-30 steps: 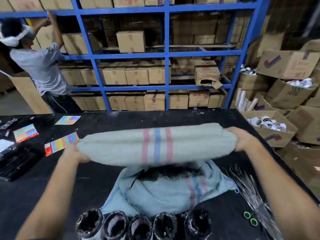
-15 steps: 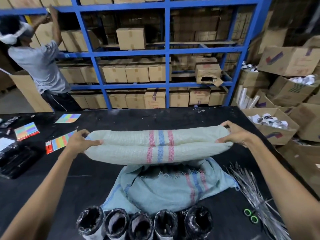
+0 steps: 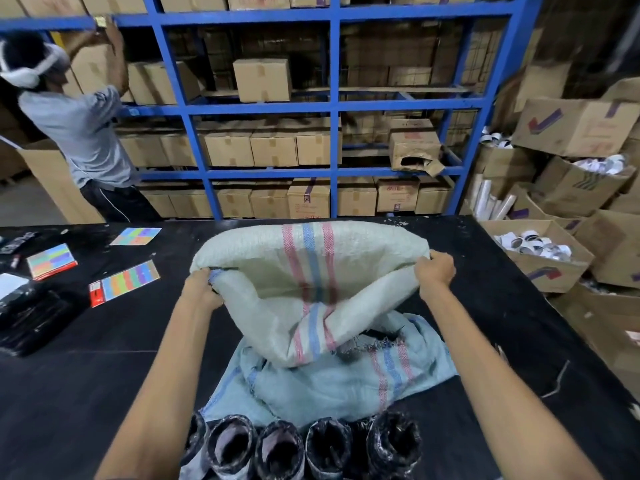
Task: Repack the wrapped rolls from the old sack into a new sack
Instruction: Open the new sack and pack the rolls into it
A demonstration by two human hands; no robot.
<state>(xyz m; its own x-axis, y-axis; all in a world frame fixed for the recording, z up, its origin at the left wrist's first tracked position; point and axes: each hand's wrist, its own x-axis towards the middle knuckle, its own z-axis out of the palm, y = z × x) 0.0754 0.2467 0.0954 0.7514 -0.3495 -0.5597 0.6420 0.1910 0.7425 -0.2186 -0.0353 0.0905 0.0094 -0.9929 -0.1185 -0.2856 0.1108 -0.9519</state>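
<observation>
Left hand: (image 3: 201, 289) grips the left rim of the new sack (image 3: 311, 271).
Right hand: (image 3: 435, 271) grips its right rim, mouth held wide.
New sack: raised over the old sack (image 3: 346, 379), sagging onto it.
Old sack: crumpled on the surface (image 3: 86, 393).
Rolls: (image 3: 304, 445) black-wrapped, in a row just before the old sack.

Both hands (image 3: 202, 289) (image 3: 435, 270) gripping new sack (image 3: 294, 268) mouth, old sack (image 3: 332, 382) beneath

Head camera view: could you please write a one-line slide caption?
Left hand and right hand grip the new sack over the old sack, wrapped rolls in front.
</observation>
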